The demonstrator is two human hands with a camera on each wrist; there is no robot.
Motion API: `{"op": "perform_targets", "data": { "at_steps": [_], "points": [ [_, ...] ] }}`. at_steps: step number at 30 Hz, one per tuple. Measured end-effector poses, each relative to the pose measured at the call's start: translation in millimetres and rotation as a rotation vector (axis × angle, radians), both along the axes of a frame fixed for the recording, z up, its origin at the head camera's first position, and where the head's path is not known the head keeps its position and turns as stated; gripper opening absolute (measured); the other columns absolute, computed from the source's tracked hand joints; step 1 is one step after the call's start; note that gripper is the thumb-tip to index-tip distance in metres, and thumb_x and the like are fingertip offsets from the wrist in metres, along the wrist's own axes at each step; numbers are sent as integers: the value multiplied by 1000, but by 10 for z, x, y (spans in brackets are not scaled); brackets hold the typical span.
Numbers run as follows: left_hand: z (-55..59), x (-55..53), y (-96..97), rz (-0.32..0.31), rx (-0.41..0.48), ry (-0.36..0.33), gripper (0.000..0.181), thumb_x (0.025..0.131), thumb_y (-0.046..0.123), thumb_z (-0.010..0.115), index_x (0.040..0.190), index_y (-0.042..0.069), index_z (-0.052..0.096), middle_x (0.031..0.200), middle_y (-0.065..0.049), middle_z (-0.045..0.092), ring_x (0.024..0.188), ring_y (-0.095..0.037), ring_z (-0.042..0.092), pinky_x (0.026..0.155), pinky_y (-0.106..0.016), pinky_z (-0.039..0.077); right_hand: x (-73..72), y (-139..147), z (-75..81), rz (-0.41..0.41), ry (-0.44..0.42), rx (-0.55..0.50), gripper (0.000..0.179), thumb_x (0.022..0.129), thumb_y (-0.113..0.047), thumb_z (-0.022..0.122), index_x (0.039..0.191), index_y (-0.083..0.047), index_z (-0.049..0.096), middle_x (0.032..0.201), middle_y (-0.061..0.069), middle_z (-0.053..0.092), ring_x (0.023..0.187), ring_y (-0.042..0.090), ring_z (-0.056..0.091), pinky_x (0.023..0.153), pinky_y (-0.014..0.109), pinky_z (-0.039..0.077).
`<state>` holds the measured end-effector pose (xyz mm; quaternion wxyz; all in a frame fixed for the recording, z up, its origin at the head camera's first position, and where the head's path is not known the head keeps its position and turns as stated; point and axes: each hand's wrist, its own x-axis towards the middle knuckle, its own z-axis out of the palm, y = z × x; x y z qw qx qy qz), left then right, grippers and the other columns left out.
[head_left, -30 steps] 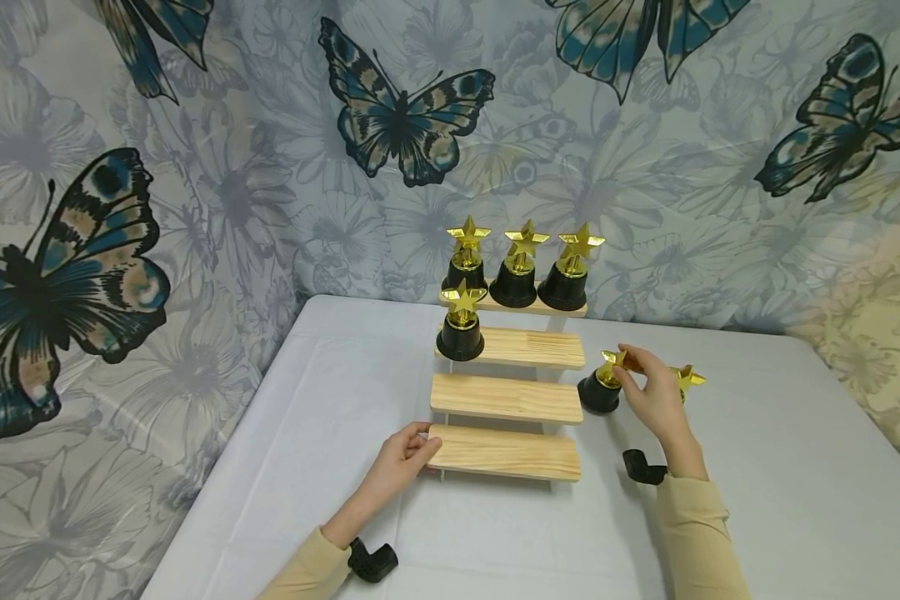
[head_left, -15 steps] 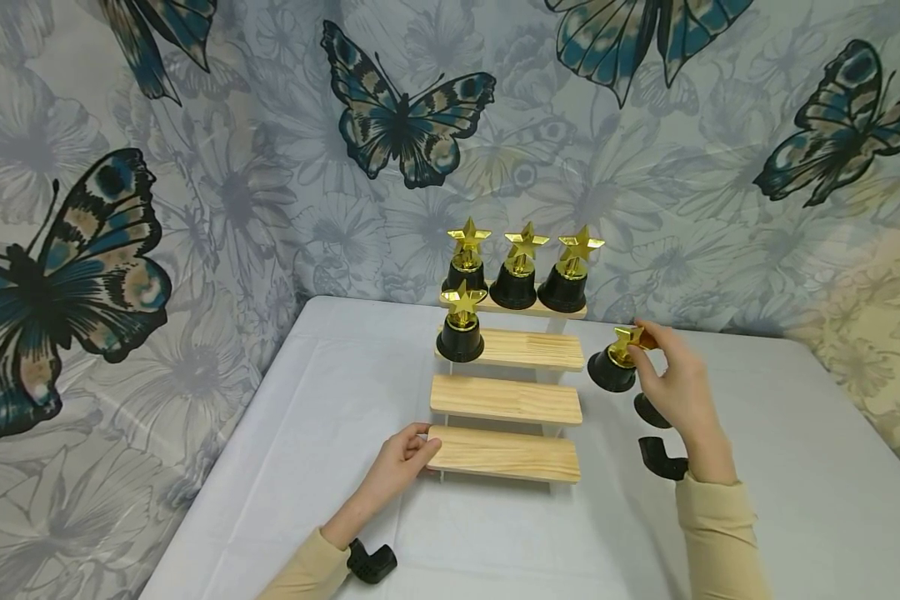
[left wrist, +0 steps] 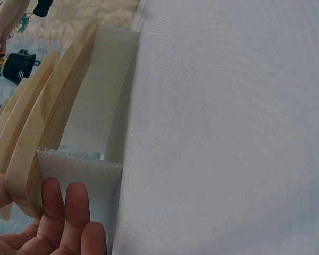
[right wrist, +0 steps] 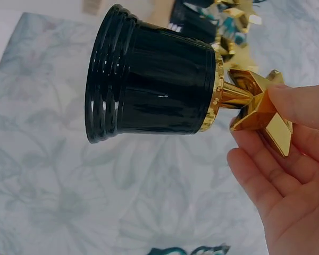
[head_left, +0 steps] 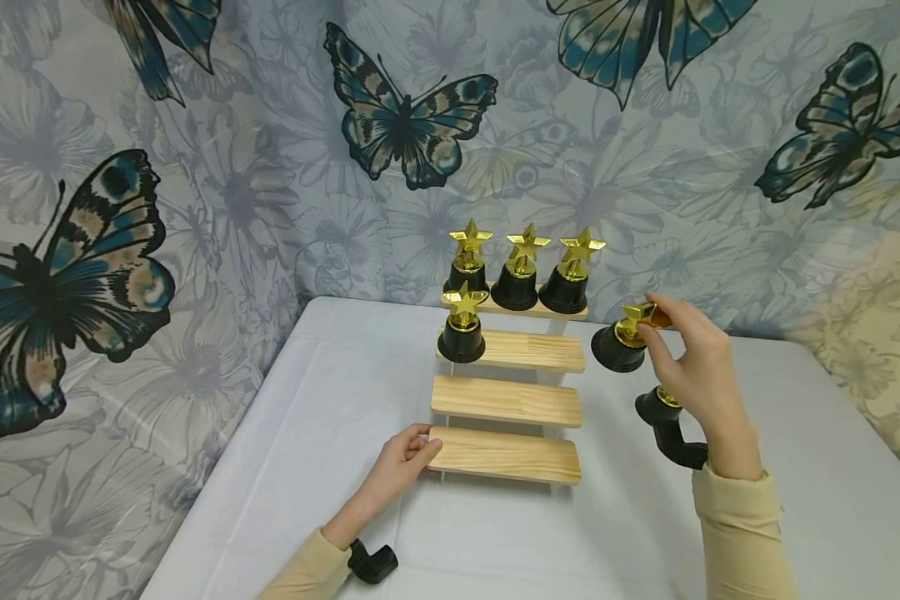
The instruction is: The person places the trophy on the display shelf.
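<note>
My right hand (head_left: 701, 367) pinches the gold star of a black-based star trophy (head_left: 618, 348), raised to the right of a stepped wooden display stand (head_left: 506, 456). The right wrist view shows the trophy (right wrist: 159, 79) on its side, thumb and fingertips on the star. My left hand (head_left: 397, 461) grips the left end of the lowest step; in the left wrist view, fingers (left wrist: 77, 207) lie under the board and against its white support. On the top step stand three matching trophies (head_left: 514, 287), and a single trophy (head_left: 461, 340) occupies the left end of the step below.
Another trophy (head_left: 656, 407) stands on the table right of the stand, partly hidden behind my right hand. Black curved pieces (head_left: 375, 565) sit at both wrists. A butterfly-patterned wall covering (head_left: 412, 117) rises behind the white-covered table (head_left: 307, 375).
My right hand has lifted the trophy up and to the right, and the trophy now tilts more. The left hand has kept its grip on the lowest step.
</note>
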<state>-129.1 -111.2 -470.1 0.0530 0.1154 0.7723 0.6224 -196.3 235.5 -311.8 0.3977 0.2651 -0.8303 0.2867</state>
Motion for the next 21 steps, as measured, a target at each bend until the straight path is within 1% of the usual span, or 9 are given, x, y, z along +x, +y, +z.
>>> {"op": "perform_targets", "data": {
  "at_steps": [4, 7, 13, 15, 17, 20, 21],
  "points": [
    [-15, -6, -4, -3, -12, 10, 44, 96, 22, 54, 123, -12, 47, 82, -8, 64, 65, -14, 62, 59, -32, 50, 28, -49, 78, -6, -20, 31, 52, 72, 15, 70, 121, 1, 59, 98, 18, 62, 85, 28, 56, 82, 14, 35],
    [-35, -17, -6, -6, -20, 15, 46, 96, 24, 54, 123, -12, 47, 81, -8, 64, 65, -13, 62, 59, -31, 50, 34, -95, 122, 9, -30, 45, 53, 73, 14, 70, 122, 0, 58, 101, 17, 62, 86, 27, 56, 82, 14, 34],
    [-38, -23, -5, -9, -20, 1, 48, 96, 26, 54, 124, -12, 45, 83, -8, 64, 66, -14, 63, 60, -31, 51, -6, -200, 161, 86, -12, 37, 54, 69, 18, 70, 120, 2, 59, 100, 17, 62, 86, 28, 55, 83, 14, 34],
    [54, 11, 2, -12, -15, -3, 45, 96, 21, 53, 124, -14, 45, 83, -10, 64, 68, -20, 64, 61, -35, 52, -29, -233, 167, 113, -8, 39, 55, 69, 19, 70, 120, 3, 59, 100, 17, 62, 86, 28, 55, 83, 16, 35],
    [74, 19, 4, -8, -16, -4, 43, 96, 17, 53, 123, -14, 45, 83, -10, 64, 68, -22, 64, 61, -37, 51, -44, -267, 175, 139, -8, 45, 55, 69, 19, 70, 121, 3, 58, 99, 17, 62, 85, 27, 55, 82, 18, 36],
    [73, 17, 2, -6, -15, -4, 41, 96, 16, 53, 123, -14, 45, 82, -11, 64, 67, -22, 64, 61, -37, 52, -61, -323, 194, 172, -11, 57, 56, 70, 18, 70, 122, 2, 58, 98, 16, 62, 84, 26, 55, 81, 20, 36],
    [23, -2, -4, -6, -11, 0, 43, 96, 19, 53, 123, -14, 46, 82, -10, 64, 67, -19, 64, 61, -35, 52, -66, -343, 200, 183, -11, 59, 56, 70, 18, 70, 123, 2, 57, 97, 15, 62, 84, 25, 55, 81, 20, 37]
  ]
}}
